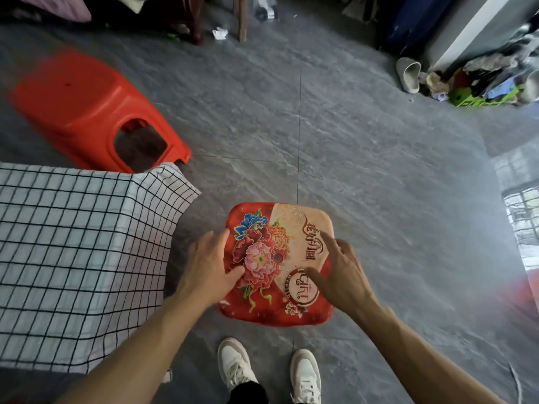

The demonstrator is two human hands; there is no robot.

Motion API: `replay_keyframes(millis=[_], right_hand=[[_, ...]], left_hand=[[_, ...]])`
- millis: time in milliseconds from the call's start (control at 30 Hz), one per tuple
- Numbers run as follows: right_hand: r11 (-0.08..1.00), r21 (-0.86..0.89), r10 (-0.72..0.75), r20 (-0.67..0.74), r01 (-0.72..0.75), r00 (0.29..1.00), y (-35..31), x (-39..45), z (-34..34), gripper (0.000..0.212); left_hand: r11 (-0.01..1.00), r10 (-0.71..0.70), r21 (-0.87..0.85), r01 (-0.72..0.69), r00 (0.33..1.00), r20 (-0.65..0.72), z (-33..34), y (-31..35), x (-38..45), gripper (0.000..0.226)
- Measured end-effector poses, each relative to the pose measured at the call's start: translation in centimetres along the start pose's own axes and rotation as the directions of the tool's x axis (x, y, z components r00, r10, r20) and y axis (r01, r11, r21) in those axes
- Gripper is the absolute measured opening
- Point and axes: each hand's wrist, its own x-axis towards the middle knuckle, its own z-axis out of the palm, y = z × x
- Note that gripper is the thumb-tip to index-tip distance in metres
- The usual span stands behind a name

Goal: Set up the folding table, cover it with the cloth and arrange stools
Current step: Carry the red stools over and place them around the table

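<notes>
A stool with a red flowered cushion top stands on the grey floor just ahead of my feet. My left hand lies with straight fingers along its left edge, thumb on the flower print. My right hand hovers over or touches the right side, fingers spread and relaxed. At the left the table is covered with a white cloth with a black grid, one corner hanging down. A plain red plastic stool stands beyond the table's far corner.
My white shoes stand right behind the cushioned stool. Wooden furniture legs and crumpled paper are at the back. Slippers and a pile of clutter lie at the far right by a wall.
</notes>
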Motion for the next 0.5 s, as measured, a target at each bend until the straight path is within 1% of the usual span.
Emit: replay_keyframes(millis=[167,300,400,500], right_hand=[[0.988,-0.048,-0.144,-0.005,0.144,0.990,-1.9,-4.4,-7.7,0.078],[0.973,-0.055,-0.224,-0.007,0.223,0.975,-3.3,-9.1,-13.0,0.078],[0.962,-0.076,-0.262,-0.013,0.260,0.965,-4.6,-12.7,-16.4,0.078],[0.948,-0.111,-0.305,-0.039,0.300,0.951,-6.3,-15.9,-19.8,0.079]], left_hand=[[0.992,-0.117,-0.059,0.113,0.991,-0.070,-5.8,3.7,-4.4,0.081],[0.990,-0.135,-0.066,0.127,0.983,-0.127,-9.8,6.4,-10.1,0.075],[0.988,-0.157,-0.039,0.153,0.974,-0.161,-12.4,8.5,-14.0,0.074],[0.984,-0.174,-0.069,0.163,0.964,-0.200,-14.9,11.2,-17.4,0.074]])
